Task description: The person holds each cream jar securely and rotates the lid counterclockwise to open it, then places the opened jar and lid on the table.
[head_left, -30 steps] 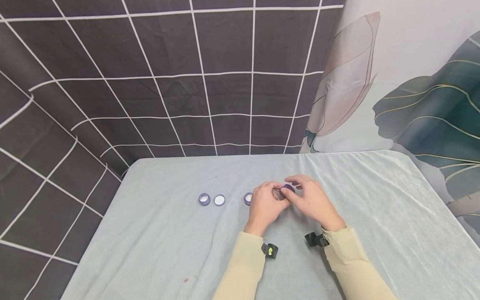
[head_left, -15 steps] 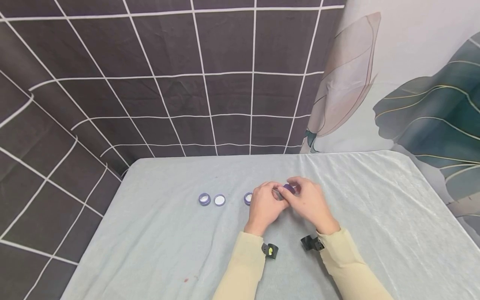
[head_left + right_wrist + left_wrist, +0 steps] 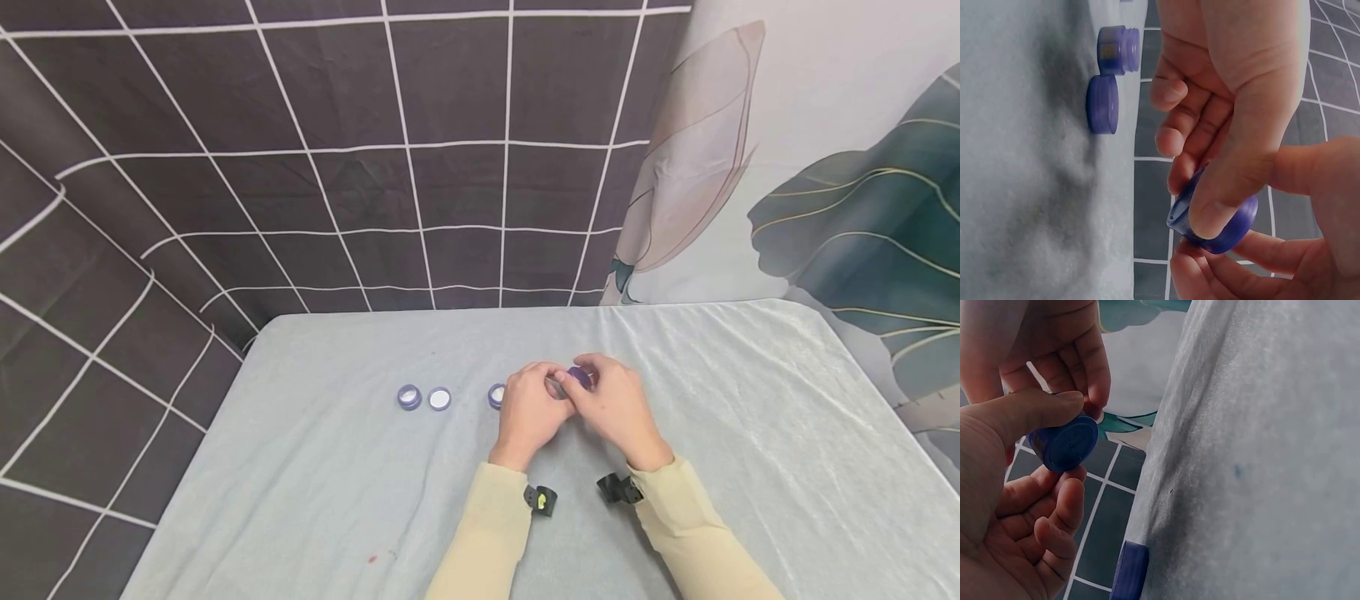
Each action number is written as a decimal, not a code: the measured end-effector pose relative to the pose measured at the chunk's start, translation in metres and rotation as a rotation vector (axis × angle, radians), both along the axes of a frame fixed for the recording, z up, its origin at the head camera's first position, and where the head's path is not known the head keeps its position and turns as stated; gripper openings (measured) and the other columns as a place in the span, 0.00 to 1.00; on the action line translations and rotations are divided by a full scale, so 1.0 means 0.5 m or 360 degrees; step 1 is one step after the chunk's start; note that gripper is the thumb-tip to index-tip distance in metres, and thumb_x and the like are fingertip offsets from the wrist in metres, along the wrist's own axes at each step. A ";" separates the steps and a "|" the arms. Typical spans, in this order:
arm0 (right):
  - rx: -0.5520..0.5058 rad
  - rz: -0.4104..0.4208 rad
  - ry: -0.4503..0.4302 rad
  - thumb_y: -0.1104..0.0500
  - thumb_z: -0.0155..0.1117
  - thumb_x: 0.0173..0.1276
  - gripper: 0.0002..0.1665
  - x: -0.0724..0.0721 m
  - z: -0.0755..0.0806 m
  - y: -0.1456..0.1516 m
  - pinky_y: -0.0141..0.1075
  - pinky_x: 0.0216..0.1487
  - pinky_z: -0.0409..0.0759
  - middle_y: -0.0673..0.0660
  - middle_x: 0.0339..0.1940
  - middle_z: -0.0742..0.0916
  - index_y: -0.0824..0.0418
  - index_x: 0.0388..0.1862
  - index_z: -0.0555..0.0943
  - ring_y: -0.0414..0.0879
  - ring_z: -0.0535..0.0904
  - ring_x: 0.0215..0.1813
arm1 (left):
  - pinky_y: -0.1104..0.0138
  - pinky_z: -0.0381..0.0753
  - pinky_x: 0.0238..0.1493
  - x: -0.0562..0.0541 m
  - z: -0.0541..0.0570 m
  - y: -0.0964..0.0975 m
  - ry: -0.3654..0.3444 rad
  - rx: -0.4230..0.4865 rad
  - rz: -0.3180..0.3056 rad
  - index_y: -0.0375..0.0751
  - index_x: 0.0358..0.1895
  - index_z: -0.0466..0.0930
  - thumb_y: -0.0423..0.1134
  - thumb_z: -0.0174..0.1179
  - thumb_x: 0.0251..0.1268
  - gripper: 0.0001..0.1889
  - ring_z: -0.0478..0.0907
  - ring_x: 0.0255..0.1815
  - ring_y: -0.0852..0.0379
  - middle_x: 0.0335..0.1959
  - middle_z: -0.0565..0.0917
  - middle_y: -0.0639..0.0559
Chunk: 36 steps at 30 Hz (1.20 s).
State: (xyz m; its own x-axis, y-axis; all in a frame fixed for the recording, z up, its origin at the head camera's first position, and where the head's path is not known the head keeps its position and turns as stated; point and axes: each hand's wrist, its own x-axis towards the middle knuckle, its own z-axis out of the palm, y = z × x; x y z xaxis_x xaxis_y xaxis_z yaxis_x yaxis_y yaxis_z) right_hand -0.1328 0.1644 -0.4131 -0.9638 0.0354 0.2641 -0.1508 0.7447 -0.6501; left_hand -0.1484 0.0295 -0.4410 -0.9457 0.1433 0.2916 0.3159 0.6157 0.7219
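Both hands hold one small round purple jar (image 3: 579, 377) above the cloth-covered table. My left hand (image 3: 531, 412) grips it from the left; in the left wrist view its thumb lies over the jar (image 3: 1074, 444) and its fingers curl beneath. From the other side my right hand (image 3: 617, 408) pinches it, with the thumb (image 3: 1213, 215) across its side in the right wrist view. Fingers cover much of the jar, so I cannot tell whether its lid sits fully on. Another purple piece (image 3: 496, 396) is partly hidden behind my left hand.
Farther left on the table (image 3: 322, 483) stand an open purple jar (image 3: 409, 397) and a white-lined purple lid (image 3: 439, 399). The right wrist view shows a threaded open jar (image 3: 1116, 50) beside a lid (image 3: 1104, 105). A dark gridded curtain (image 3: 450, 192) hangs behind.
My right wrist and forearm have shifted a little to the left, and the right fingers have changed position around the jar. My left hand and the pieces on the table stay put.
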 end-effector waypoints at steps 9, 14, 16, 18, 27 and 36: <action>-0.0015 -0.0029 0.0019 0.49 0.69 0.67 0.21 -0.001 -0.001 -0.001 0.51 0.41 0.80 0.62 0.36 0.89 0.68 0.44 0.85 0.54 0.83 0.36 | 0.73 0.72 0.33 -0.001 0.000 0.000 0.0011 0.0017 -0.0005 0.47 0.36 0.86 0.42 0.75 0.46 0.13 0.72 0.25 0.69 0.25 0.82 0.54; -0.0010 -0.0029 0.0028 0.51 0.70 0.66 0.18 -0.001 -0.002 -0.001 0.50 0.39 0.79 0.60 0.33 0.88 0.67 0.42 0.86 0.53 0.82 0.34 | 0.73 0.73 0.32 -0.002 -0.001 0.000 0.0043 0.0012 -0.0001 0.46 0.36 0.86 0.43 0.76 0.46 0.13 0.72 0.25 0.69 0.25 0.82 0.55; -0.0011 -0.0027 0.0032 0.52 0.70 0.66 0.18 -0.002 -0.003 -0.001 0.50 0.39 0.79 0.60 0.32 0.88 0.67 0.41 0.86 0.52 0.81 0.34 | 0.72 0.73 0.32 -0.002 0.000 0.000 0.0057 0.0013 -0.0002 0.45 0.36 0.86 0.43 0.76 0.45 0.14 0.73 0.25 0.69 0.24 0.82 0.56; -0.0011 -0.0026 0.0035 0.52 0.70 0.66 0.17 -0.002 -0.003 0.000 0.50 0.39 0.79 0.59 0.31 0.87 0.66 0.40 0.86 0.52 0.81 0.33 | 0.73 0.73 0.32 -0.001 0.000 0.000 0.0052 0.0019 -0.0007 0.45 0.37 0.87 0.43 0.76 0.45 0.14 0.73 0.25 0.69 0.24 0.82 0.56; 0.0012 -0.0011 0.0018 0.53 0.69 0.66 0.16 -0.004 -0.005 0.005 0.51 0.41 0.79 0.59 0.32 0.88 0.66 0.40 0.86 0.52 0.81 0.33 | 0.74 0.73 0.34 0.000 0.000 0.002 0.0002 0.0015 -0.0014 0.47 0.38 0.88 0.45 0.76 0.47 0.14 0.72 0.25 0.71 0.25 0.80 0.60; 0.0021 0.0003 0.0032 0.52 0.70 0.65 0.17 -0.006 -0.005 0.007 0.50 0.39 0.78 0.57 0.30 0.87 0.66 0.41 0.86 0.50 0.80 0.32 | 0.72 0.73 0.35 0.000 -0.002 0.002 0.0001 0.0003 -0.0010 0.47 0.38 0.88 0.45 0.76 0.46 0.14 0.72 0.25 0.70 0.25 0.82 0.58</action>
State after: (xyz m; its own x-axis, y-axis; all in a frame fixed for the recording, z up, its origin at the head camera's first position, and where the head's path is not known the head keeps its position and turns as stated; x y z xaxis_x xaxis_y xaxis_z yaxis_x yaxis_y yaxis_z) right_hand -0.1357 0.1678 -0.4155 -0.9585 0.0300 0.2836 -0.1650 0.7529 -0.6371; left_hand -0.1485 0.0303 -0.4420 -0.9446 0.1485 0.2928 0.3203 0.6123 0.7228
